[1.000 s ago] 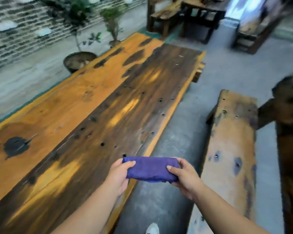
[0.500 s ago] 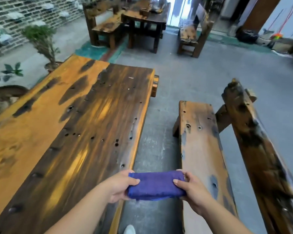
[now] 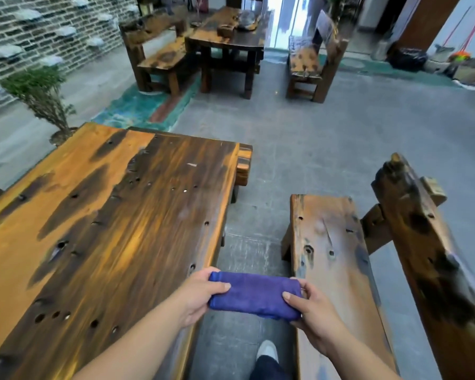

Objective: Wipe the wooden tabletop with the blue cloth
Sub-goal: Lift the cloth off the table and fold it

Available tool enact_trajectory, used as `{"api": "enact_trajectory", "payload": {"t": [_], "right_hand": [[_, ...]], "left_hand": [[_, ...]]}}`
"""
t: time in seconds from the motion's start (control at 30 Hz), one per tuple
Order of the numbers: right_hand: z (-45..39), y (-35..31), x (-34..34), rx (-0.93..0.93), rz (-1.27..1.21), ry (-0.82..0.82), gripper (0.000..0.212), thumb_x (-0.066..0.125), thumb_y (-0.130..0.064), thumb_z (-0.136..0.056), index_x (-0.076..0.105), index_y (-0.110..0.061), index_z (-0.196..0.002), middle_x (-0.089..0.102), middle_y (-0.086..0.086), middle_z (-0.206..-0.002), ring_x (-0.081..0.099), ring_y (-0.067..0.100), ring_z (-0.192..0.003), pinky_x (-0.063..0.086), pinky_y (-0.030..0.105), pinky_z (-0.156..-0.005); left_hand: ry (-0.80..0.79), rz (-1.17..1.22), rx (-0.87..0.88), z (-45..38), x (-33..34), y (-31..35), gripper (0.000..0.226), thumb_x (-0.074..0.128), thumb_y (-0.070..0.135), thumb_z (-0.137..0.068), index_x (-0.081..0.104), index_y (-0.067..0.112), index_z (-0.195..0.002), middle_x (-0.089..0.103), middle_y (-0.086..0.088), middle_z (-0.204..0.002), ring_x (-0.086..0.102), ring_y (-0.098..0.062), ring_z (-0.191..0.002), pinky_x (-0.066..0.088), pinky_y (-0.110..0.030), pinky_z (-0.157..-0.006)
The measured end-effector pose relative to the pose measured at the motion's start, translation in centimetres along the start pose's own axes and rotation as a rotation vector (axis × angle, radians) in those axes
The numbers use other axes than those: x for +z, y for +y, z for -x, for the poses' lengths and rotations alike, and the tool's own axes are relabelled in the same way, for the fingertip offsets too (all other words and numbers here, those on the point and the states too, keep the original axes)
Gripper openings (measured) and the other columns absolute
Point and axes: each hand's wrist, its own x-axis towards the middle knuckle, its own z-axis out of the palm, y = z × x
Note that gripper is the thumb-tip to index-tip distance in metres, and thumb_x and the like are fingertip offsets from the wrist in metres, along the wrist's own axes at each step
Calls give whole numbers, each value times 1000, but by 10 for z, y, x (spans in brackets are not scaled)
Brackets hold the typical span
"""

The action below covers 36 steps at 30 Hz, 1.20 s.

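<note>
I hold the blue cloth by both ends, my left hand and right hand each pinching one. It lies sideways over the floor gap. The wooden tabletop is just left, nearest my left hand.

Both hands — left hand, right hand — grip the folded blue cloth between wooden tabletop and bench.

Bare forearms, no sleeves — dark trouser leg, white shoe
</note>
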Motion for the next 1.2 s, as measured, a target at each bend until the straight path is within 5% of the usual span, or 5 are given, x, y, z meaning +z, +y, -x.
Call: {"api": "enact_trajectory", "payload": {"t": [0.2, 0.33, 0.6, 0.77, 1.2], "right_hand": [[-117, -91, -30, 30, 115, -15, 28, 63, 9, -85, 56, -5, -109, 69, 19, -99, 65, 25, -80, 49, 33, -66], [-198, -141, -25, 78, 197, -53, 30, 59, 9, -84, 57, -8, -108, 69, 16, -97, 65, 21, -73, 47, 28, -52], [-381, -216, 50, -18, 473, -92, 30, 65, 10, -82, 58, -5, -107, 69, 23, -99, 66, 28, -84, 52, 40, -75], [-459, -255, 106, -20, 655, -134, 30, 69, 3, -81, 59, -9, -106, 69, 15, -95, 65, 24, -79, 49, 32, -65], [-658, -286, 242, -100, 1102, -642, 33, 69, -7, -79, 57, -22, -106, 67, 10, -96, 65, 29, -88, 54, 47, -80]], "left_hand": [[36, -51, -65, -91, 47, 77, 18, 55, -16, -85, 54, 1, -90, 60, -18, -83, 59, -27, -79, 49, -37, -73], [96, -27, -62, -148, 48, 124, 14, 56, -7, -89, 55, 5, -96, 63, -14, -87, 63, -22, -79, 54, -32, -67], [205, 177, -19, -276, -7, 198, 18, 57, -2, -91, 57, 5, -107, 69, -10, -92, 67, -20, -79, 56, -38, -66], [339, 335, -26, -326, -33, 227, 14, 56, -2, -92, 59, 3, -105, 70, -17, -103, 67, -27, -88, 54, -40, -72], [875, 864, -73, -447, -46, 241, 12, 56, 4, -93, 58, 12, -102, 70, -10, -104, 67, -27, -97, 55, -45, -84]]}}
